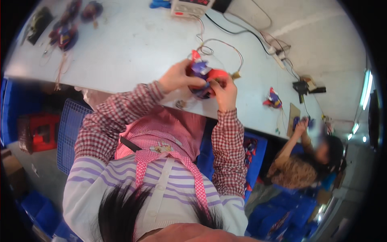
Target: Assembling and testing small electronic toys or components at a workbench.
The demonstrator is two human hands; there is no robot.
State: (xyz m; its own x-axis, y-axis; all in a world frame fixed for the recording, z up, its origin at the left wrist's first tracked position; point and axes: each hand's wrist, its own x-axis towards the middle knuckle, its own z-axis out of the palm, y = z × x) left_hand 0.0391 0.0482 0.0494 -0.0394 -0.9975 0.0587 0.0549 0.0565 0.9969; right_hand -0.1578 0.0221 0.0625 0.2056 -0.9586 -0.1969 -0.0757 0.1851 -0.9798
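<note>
Above the near edge of the white table (133, 52), both hands hold a small red-and-purple toy-like piece (199, 69) with some white on it. My left hand (177, 76) grips its left side, thumb across the front. My right hand (226, 92) pinches its lower right side, by a round red part (217, 74). The fingers hide much of the piece, and its exact kind is unclear. A small tan bit (236, 75) shows just beyond my right fingers. Thin wires (225, 41) lie on the table behind the piece.
A white power supply box (191, 8) stands at the back, cables running right to a power strip (278, 58). Similar pieces lie far left (66, 37) and right (273, 99). A blue bin (256, 155) sits below the table. A co-worker (300, 167) works at the right.
</note>
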